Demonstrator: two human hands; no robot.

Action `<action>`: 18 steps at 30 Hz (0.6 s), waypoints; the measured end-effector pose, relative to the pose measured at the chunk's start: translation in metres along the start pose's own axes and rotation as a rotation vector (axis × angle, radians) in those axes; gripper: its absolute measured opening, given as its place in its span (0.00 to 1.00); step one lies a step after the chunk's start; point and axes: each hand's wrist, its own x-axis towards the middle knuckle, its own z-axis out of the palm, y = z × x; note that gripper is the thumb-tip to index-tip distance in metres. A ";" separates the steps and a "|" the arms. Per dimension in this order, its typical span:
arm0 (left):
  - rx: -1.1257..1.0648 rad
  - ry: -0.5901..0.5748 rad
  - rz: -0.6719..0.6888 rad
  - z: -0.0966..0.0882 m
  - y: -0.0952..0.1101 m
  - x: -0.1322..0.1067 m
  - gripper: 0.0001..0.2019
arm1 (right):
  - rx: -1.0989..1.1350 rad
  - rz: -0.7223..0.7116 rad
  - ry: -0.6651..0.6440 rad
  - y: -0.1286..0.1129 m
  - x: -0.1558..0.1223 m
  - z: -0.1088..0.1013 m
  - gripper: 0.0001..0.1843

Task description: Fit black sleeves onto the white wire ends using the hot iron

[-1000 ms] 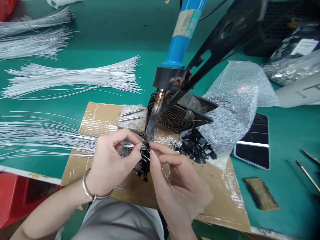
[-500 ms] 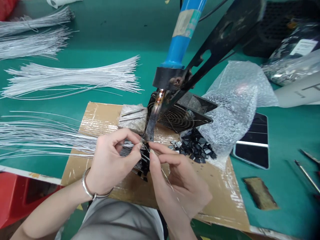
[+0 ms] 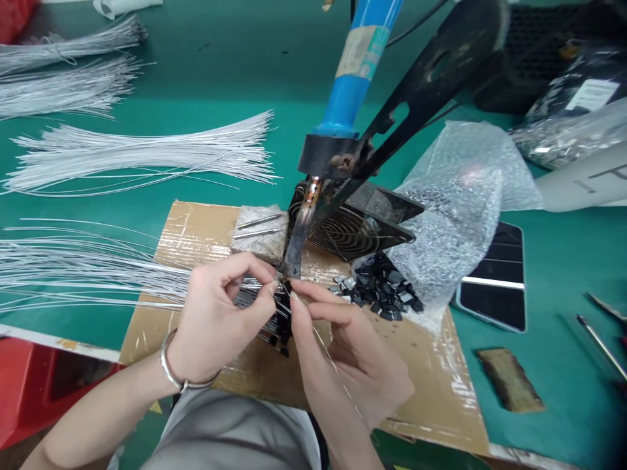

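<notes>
Just under the tip of a blue-handled soldering iron, my two hands meet. My left hand is closed in a pinch, thumb against index finger, on a thin white wire whose end is mostly hidden by the fingers. Thin solder wire runs across the palm of my right hand, and its thumb and fingers are closed on it near the tip. Below the fingertips lie small black pieces with wires attached. Loose white wires stretch out to the left of my left hand.
Cardboard covers the work spot. A black fan and a grey block flank the iron. Black chips spill beside a plastic bag. Right of these are a phone and a brown sponge. Wire bundles lie back left.
Almost nothing differs. Both hands keep their pinch under the iron tip, and the whole view has shifted very slightly.
</notes>
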 end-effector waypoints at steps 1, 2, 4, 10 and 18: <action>-0.002 0.001 -0.002 0.000 0.000 0.000 0.05 | 0.000 0.005 0.006 -0.001 0.000 0.000 0.07; -0.002 0.000 -0.003 0.000 0.000 0.000 0.05 | 0.002 0.008 0.013 -0.002 0.000 0.000 0.08; -0.004 0.000 -0.003 0.000 0.000 -0.001 0.05 | 0.001 0.011 0.022 -0.003 0.000 0.001 0.07; -0.001 -0.004 0.000 0.000 0.000 0.000 0.05 | -0.011 0.002 0.026 -0.003 0.000 0.002 0.07; -0.012 -0.014 0.000 0.001 0.000 0.001 0.06 | -0.013 -0.076 -0.035 0.006 0.000 -0.003 0.09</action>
